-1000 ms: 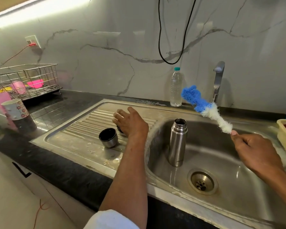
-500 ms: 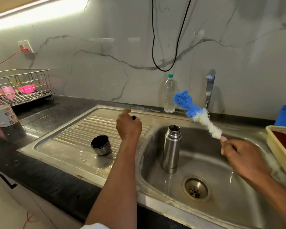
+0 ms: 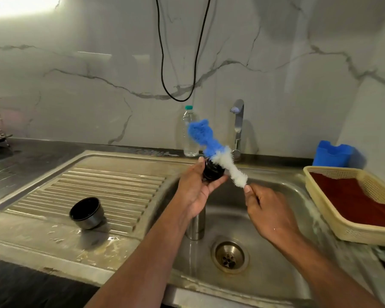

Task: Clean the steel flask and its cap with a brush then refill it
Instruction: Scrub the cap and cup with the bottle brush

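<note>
Sink | left hand grips black stopper | right hand pinches brush against it

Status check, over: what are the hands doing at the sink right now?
Left hand grips black stopper; right hand holds brush against it. Flask upright in sink, mostly behind left wrist. Steel cup waits on drainboard.

The black stopper is held above the sink basin, the blue-and-white brush against it, tip toward 11 o'clock. The steel flask stands upright below. The steel cap sits mouth-up at 9 o'clock.
</note>
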Available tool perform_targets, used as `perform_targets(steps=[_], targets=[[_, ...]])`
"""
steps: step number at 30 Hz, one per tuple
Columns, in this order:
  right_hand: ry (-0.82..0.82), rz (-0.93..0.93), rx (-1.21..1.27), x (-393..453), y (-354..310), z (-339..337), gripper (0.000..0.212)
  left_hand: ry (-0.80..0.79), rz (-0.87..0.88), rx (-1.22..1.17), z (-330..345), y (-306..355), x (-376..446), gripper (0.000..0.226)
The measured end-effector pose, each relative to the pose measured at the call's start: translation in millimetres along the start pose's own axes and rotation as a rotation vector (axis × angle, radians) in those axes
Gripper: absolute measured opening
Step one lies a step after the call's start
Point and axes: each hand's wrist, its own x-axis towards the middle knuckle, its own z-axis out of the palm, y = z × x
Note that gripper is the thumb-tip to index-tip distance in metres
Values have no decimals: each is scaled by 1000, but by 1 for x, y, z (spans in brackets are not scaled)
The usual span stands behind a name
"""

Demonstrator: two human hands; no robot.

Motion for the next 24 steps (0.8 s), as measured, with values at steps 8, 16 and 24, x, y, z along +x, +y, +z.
perform_targets(steps=[8, 16, 24], targets=[[-18, 18, -149, -2, -6, 1, 38, 77, 22, -19, -7, 2, 8, 24], [-16, 108, -89, 1, -7, -3, 44, -8, 24, 5, -4, -6, 8, 27], [-23, 175, -73, 4, -5, -4, 45, -42, 13, -13, -5, -7, 7, 26]])
